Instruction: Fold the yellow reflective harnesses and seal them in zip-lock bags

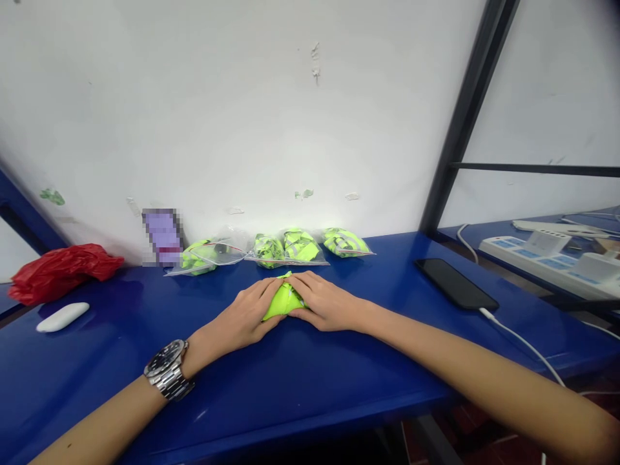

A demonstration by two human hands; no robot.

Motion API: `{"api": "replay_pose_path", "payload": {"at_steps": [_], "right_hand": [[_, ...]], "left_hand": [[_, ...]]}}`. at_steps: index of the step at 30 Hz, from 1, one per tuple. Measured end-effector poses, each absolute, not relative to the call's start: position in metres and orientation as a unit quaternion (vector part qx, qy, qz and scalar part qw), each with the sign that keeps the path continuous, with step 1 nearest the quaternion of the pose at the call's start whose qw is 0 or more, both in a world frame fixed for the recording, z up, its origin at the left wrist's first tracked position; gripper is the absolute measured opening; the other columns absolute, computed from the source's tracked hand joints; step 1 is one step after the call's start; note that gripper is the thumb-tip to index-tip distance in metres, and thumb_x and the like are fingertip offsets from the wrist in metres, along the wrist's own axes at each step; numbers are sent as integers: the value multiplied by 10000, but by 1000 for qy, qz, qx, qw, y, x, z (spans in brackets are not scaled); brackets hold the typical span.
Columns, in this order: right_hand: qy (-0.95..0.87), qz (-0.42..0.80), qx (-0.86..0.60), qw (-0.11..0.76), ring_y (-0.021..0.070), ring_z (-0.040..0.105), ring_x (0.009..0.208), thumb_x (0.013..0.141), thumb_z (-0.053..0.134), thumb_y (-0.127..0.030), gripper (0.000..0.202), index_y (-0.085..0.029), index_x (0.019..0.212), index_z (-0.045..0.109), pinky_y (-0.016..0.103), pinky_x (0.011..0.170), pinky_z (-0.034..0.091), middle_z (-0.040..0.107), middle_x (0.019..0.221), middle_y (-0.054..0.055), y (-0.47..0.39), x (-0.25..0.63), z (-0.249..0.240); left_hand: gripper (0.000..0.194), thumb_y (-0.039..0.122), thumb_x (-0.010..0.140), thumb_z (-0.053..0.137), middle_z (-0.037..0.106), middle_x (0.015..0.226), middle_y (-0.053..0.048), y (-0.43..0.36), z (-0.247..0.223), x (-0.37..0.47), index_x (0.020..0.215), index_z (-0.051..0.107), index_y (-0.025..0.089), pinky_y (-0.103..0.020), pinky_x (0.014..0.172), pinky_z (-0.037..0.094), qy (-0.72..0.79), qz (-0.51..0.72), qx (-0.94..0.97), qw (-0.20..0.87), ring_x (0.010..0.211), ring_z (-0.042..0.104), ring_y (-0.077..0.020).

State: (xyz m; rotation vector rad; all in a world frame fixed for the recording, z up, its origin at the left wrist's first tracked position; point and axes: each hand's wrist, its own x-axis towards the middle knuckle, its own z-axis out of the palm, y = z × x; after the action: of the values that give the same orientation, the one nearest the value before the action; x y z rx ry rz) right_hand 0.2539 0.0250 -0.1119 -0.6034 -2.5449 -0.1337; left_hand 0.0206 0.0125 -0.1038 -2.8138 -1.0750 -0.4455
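We see the left hand (242,318) and right hand (323,302) pressing a folded neon-green vest (283,301) on the blue table (300,381) – fingers close together, flat on it – w/ bagged vests (271,248) just behind, near the wall.

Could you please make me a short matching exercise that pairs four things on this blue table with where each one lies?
Things:
1. red plastic bag
2. black phone
3. folded yellow-green cloth
4. white oval case

Places:
A. between the left hand and the right hand
B. right side, cable plugged in
C. far left, by the wall
D. left, just in front of the red bag

Pairs: 1-C, 2-B, 3-A, 4-D
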Motion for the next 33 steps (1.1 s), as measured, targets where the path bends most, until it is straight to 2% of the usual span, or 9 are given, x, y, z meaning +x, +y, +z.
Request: {"api": "replay_pose_path", "payload": {"at_steps": [4,9,11,14,18,22,26,29,33], "right_hand": [[-936,-33,-229,264,311,475,1154,883,561,-445,648,-63,1352,330,465,955,427,511,1236,224,24,257,-110],[-919,12,-289,268,238,564,890,977,389,-378,327,-112,1133,500,376,796,443,607,1000,141,23,255,-113],[-911,51,-303,274,199,552,793,988,362,-348,276,-132,1012,533,322,733,421,608,911,101,24,254,-115],[-903,82,-312,282,176,530,752,978,398,-327,244,-140,931,546,288,699,378,603,857,78,27,252,-114],[-886,107,-358,275,161,492,706,971,411,-350,303,-149,797,555,271,652,329,567,740,47,31,250,-109],[-854,153,-419,269,145,451,638,960,401,-398,384,-164,667,483,256,570,278,494,645,17,44,246,-106],[-834,216,-430,272,110,373,532,957,346,-405,403,-178,636,436,250,508,232,433,584,-15,61,241,-109],[-841,216,-420,263,103,323,518,946,353,-415,413,-185,607,408,253,505,215,366,556,-30,68,241,-109],[-847,205,-421,252,98,282,502,947,344,-394,412,-189,594,395,253,494,192,308,544,-38,68,242,-105]], "left_hand": [[482,398,953,399,474,1365,-139,11,-91,23,1388,313,207,-419,974,420,-350,-126,-928,33,1229,476,-275],[372,431,964,356,634,1075,-80,8,-71,34,1218,485,192,-321,782,451,-365,-126,-920,-62,893,607,-213],[357,440,966,349,642,988,-55,8,-68,36,1156,513,185,-287,719,437,-368,-136,-913,-111,798,595,-185],[356,447,961,358,630,975,-52,11,-70,36,1105,531,172,-269,700,422,-374,-152,-903,-147,800,576,-179],[408,497,941,365,622,867,-44,24,-73,37,1010,571,152,-266,654,401,-398,-155,-888,-170,735,546,-177],[477,546,924,347,571,720,-17,41,-74,41,964,585,135,-247,538,336,-425,-148,-866,-217,604,478,-149],[407,478,937,343,599,845,-37,52,-82,43,1116,518,157,-278,623,412,-453,-193,-855,-163,694,533,-175],[351,394,962,319,587,1066,-99,52,-92,44,1170,513,190,-368,778,463,-456,-219,-861,-40,925,567,-234],[379,301,988,262,487,1317,-157,47,-102,40,1225,525,167,-465,979,397,-382,-217,-892,107,1220,448,-281]]}}
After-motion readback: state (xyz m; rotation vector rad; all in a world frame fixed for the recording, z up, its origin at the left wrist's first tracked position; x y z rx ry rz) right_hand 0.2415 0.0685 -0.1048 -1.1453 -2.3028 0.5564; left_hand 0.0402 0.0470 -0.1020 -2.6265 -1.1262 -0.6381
